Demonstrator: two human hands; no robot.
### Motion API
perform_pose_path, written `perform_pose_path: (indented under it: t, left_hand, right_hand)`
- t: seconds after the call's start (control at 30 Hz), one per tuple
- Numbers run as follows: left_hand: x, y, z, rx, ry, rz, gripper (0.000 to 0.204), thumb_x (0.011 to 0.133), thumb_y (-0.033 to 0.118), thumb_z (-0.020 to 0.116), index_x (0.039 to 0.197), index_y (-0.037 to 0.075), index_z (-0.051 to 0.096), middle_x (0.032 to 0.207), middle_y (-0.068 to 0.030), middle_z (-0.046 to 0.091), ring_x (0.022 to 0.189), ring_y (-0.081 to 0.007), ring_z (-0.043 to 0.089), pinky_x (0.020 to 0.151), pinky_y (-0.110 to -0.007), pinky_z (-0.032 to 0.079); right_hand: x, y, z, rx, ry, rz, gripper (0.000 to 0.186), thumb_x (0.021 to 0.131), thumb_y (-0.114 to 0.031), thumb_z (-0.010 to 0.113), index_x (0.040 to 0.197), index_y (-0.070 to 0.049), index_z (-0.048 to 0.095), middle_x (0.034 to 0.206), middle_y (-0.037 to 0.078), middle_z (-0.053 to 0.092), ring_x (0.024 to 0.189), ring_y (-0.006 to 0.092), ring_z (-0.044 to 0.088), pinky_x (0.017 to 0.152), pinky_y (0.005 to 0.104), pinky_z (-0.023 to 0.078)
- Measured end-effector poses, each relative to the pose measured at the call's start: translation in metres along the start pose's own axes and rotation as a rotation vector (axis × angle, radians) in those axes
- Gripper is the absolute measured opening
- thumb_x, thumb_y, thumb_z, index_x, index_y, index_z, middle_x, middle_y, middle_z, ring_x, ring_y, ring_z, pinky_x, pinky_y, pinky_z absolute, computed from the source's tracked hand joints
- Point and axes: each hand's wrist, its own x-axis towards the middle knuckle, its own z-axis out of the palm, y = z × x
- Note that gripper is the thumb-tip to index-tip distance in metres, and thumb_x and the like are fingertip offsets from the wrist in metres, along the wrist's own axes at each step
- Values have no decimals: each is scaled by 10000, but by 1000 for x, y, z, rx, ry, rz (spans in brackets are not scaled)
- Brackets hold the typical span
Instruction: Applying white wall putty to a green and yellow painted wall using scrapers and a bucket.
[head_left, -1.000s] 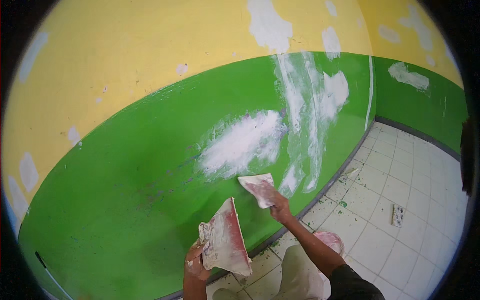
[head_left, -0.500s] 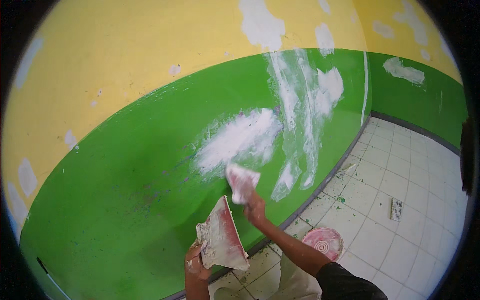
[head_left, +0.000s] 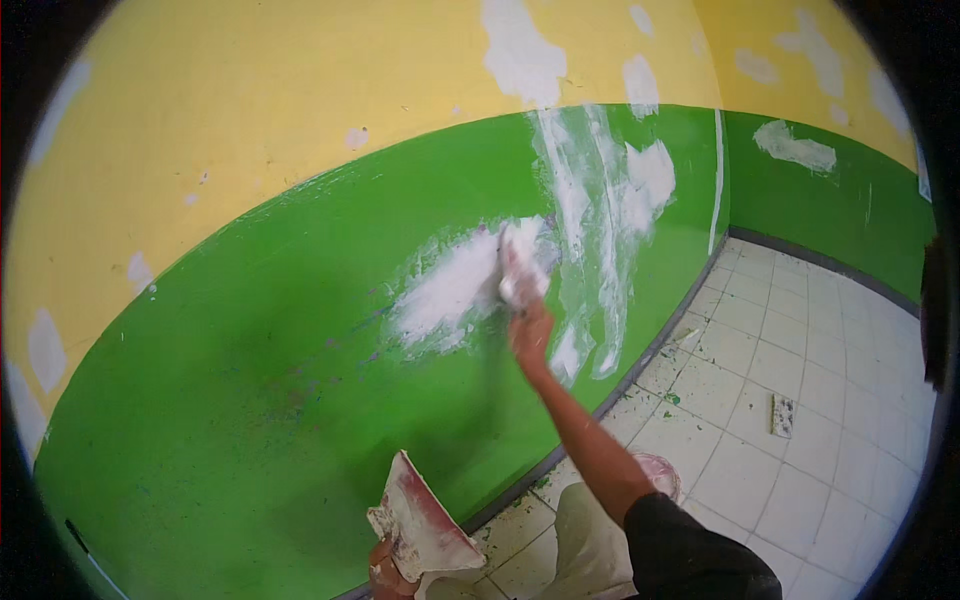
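Note:
My right hand (head_left: 532, 330) grips a putty knife (head_left: 520, 268) coated in white and pink filler, its blade against a white filler patch (head_left: 440, 290) on the green lower part of the wall (head_left: 260, 250). Down near the bottom edge, my left hand (head_left: 388, 568) holds a broad scraper (head_left: 422, 515) with a red and filler-smeared face, angled upward. Thin white streaks (head_left: 590, 220) run down the wall to the right of the patch.
Pale tiled floor (head_left: 760, 380) with green paint flakes and a small speckled block (head_left: 783, 415) lies at right. A pink-smeared bucket (head_left: 662, 472) is partly behind my arm. The wall meets another at a corner (head_left: 725, 180); a pole (head_left: 85, 550) is at lower left.
My right hand has moved up with the putty knife, from below the white patch onto its upper right part. My left hand and scraper have dropped lower and slightly left.

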Motion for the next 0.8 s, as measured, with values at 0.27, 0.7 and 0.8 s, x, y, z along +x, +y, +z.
perform_pose_path:
  t: [0.27,0.7,0.8]
  left_hand:
    - [-13,-2,-21,-32,58,8,543,816,205,573,1320,60,434,1259,-126,541,1109,-299,552,933,-485,464]
    - [37,-86,4,-167,108,106,546,809,143,634,1304,54,423,1211,-94,552,1102,-257,555,931,-417,471]
    - [49,-85,29,-250,53,91,515,812,131,631,1280,40,438,1172,-87,566,1060,-242,577,908,-404,485]
  right_hand:
    - [-176,-125,-43,314,-326,-44,382,807,76,453,1166,39,576,1155,137,625,1081,220,569,925,339,446]
    - [-175,-80,-209,702,-260,811,273,778,-25,604,982,-83,432,938,70,566,843,191,572,751,325,475]
    - [-166,-94,-222,626,-391,653,241,777,-2,581,1001,-55,508,913,79,600,792,172,577,704,314,461]
